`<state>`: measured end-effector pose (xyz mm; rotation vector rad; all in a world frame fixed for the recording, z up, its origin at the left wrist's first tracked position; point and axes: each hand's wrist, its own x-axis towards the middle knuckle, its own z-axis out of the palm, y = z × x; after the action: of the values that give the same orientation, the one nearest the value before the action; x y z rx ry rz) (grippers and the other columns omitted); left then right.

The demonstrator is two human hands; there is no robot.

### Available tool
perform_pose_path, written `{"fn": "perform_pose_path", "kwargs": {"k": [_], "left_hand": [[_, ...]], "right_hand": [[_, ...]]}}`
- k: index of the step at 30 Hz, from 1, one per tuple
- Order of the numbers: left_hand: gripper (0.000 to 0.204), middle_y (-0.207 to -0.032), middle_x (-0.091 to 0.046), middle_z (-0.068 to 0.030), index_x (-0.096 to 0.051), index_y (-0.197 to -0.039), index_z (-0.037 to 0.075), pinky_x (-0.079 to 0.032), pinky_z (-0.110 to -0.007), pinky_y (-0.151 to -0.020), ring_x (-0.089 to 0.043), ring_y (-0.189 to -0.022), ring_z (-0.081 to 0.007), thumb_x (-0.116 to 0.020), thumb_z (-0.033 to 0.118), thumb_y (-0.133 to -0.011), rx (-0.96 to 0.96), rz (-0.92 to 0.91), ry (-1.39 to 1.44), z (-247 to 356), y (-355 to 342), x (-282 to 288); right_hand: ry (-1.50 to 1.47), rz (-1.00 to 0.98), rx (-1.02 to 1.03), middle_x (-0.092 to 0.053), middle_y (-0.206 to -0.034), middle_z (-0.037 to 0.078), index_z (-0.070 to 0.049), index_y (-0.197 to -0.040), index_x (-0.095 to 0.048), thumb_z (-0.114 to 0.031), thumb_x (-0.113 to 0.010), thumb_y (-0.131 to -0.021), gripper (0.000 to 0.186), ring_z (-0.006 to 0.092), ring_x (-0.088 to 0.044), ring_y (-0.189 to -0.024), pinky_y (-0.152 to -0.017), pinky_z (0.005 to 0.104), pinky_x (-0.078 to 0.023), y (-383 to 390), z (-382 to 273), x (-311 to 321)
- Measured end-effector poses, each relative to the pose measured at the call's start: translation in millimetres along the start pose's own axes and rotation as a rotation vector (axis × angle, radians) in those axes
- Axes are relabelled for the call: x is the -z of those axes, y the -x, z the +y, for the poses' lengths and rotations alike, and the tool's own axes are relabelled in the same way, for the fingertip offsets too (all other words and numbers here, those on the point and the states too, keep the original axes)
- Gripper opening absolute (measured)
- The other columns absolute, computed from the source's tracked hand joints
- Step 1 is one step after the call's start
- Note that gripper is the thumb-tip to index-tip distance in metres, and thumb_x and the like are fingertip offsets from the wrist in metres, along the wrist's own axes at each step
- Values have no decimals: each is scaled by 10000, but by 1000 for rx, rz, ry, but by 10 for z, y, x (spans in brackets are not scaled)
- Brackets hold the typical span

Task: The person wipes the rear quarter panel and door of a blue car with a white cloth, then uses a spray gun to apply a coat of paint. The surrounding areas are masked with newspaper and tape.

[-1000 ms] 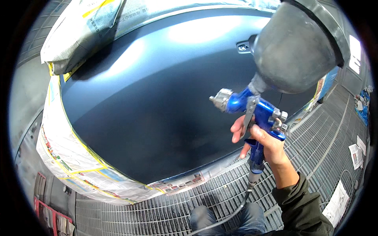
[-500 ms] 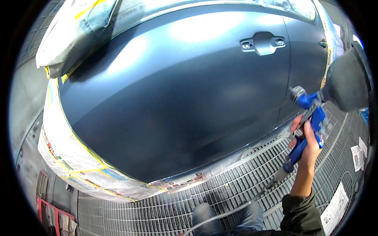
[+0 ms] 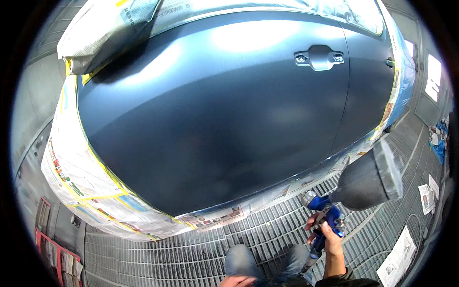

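Note:
My right hand [image 3: 327, 237] grips a blue spray gun [image 3: 325, 208] with a large grey cup [image 3: 363, 184], low on the right, its nozzle pointing left toward the masked lower sill. A hose runs down from its handle. My left hand [image 3: 238, 281] only just enters at the bottom edge, its grip unclear. Before me stands a dark grey-blue car door [image 3: 205, 124] with a handle [image 3: 319, 57], beside a second door panel [image 3: 368, 91]. Masking paper and yellow tape [image 3: 81, 177] wrap the left end and sill; a draped cover [image 3: 100, 43] hangs at the upper left.
A metal grating floor [image 3: 177, 258] runs under the car. Newspaper sheets [image 3: 397, 253] lie at the right, with blue and white crumpled material [image 3: 437, 141] by the wall. A red rack [image 3: 57, 253] holding paper stands at lower left, near grey booth walls [image 3: 36, 110].
My right hand has lowered the spray gun from beside the door handle to near the bottom of the view, uncovering more of the rear panel. My left hand has appeared at the bottom edge.

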<state>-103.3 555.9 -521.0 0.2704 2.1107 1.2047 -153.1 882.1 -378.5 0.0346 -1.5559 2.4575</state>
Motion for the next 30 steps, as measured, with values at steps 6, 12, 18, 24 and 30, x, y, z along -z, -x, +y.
{"fn": "perform_pose_path", "kwargs": {"k": [6,12,18,24,30], "left_hand": [[330,-882,-687,-17,-616,-1208,51,-513,-266,-757,-628,-828,-63,-657,207,-920,-449,-169,209,1074,-566,-461],[308,-883,-695,-53,-685,-958,9,-519,-278,-747,-651,-808,-110,-743,289,-843,-393,-35,443,1142,-743,-928],[303,-906,-699,-69,-694,-997,30,-507,-279,-705,-647,-783,-107,-742,285,-840,-481,2,407,1118,-662,-1041],[236,-915,-684,-102,-699,-993,29,-503,-322,-735,-658,-828,-208,-675,239,-889,-607,113,396,905,-704,-1227],[256,-893,-686,-112,-693,-1033,24,-492,-319,-678,-655,-765,-194,-654,244,-908,-585,53,376,843,-724,-1243]], "right_hand": [[-133,-97,-56,-620,-1051,190,38,-1166,-521,-373,-615,-908,494,368,-624,-1032,-644,405,-609,330,253,-83],[-42,-117,-89,-574,-1151,214,82,-1251,-461,-511,-542,-901,694,398,-538,-1185,-626,378,-636,560,221,44],[-74,-161,-26,-503,-1318,229,69,-1374,-355,-527,-559,-893,792,384,-508,-1225,-628,402,-640,570,349,125],[-35,-196,-18,-491,-1336,207,22,-1415,-317,-579,-602,-849,873,353,-502,-1240,-681,423,-636,600,496,121],[-35,-169,-43,-525,-1278,201,23,-1393,-345,-675,-513,-853,899,336,-542,-1186,-656,430,-637,627,530,130]]}}
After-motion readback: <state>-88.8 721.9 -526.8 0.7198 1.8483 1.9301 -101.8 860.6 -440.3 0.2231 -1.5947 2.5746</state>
